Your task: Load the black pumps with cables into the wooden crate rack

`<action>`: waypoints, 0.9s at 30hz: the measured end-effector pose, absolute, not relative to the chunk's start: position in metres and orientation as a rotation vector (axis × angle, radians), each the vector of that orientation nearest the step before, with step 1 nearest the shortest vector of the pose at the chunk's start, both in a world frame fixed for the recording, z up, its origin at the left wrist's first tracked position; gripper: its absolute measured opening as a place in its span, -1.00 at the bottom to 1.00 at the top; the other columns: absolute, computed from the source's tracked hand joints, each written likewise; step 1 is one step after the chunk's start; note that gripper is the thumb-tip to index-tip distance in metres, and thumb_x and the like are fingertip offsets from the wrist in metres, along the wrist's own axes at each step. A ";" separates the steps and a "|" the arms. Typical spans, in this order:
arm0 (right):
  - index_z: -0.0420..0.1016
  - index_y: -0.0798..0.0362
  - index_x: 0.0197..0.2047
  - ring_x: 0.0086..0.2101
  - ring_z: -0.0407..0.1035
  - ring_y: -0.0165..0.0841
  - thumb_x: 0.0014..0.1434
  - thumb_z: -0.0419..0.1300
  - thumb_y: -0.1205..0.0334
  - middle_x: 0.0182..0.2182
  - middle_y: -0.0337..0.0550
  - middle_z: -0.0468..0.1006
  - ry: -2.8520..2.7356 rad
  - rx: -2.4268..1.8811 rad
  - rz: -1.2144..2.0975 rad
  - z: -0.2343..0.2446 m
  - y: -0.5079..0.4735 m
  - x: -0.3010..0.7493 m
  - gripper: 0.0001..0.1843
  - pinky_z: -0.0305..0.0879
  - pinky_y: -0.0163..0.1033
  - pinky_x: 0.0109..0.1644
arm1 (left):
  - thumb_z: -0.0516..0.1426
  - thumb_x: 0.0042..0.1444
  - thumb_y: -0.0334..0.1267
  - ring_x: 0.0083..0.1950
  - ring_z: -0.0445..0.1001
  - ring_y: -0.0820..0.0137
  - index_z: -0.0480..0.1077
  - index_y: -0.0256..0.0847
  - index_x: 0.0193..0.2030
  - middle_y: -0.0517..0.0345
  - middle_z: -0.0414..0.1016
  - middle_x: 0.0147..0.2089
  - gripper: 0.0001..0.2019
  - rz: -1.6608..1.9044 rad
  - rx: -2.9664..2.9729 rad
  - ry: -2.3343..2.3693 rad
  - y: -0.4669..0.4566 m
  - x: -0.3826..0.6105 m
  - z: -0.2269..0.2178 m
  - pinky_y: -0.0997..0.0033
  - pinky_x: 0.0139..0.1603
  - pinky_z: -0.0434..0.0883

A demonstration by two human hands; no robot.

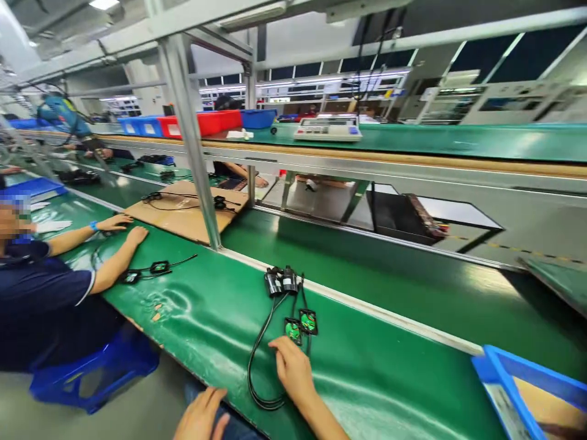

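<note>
On the green bench, two black cylindrical parts [281, 281] lie side by side with labels facing up. Black cables [257, 354] loop from them toward me. Two small green circuit boards in black frames [300, 327] rest just below the cylinders. Close under the boards, my right hand [293, 370] is over the bench beside the cable loop, its fingers loosely bent with nothing visible in them. My left hand [204, 417] is at the bench's front edge above my lap, fingers apart and holding nothing.
A blue-rimmed bin [493, 379] stands at right. To the left, a co-worker [46, 299] sits on a blue stool [96, 373], arms on the bench near another cabled part [158, 267]. A metal post [195, 140] rises beside a cardboard sheet [177, 214].
</note>
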State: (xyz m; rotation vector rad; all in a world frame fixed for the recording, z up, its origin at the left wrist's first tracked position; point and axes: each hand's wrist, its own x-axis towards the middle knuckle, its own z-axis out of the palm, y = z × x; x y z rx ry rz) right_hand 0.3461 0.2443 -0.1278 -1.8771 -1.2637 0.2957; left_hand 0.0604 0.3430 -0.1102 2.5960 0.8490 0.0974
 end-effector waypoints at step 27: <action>0.34 -0.01 0.11 -0.12 0.37 -0.27 0.38 -0.05 0.33 -0.11 -0.18 0.48 -1.804 -2.128 0.207 -0.096 0.203 0.488 -0.71 0.17 0.05 0.15 | 0.16 0.15 0.00 -0.11 0.45 0.31 0.49 -0.29 -0.16 0.03 0.51 -0.15 -0.65 0.279 2.028 0.796 0.513 0.428 -0.135 0.31 0.01 0.41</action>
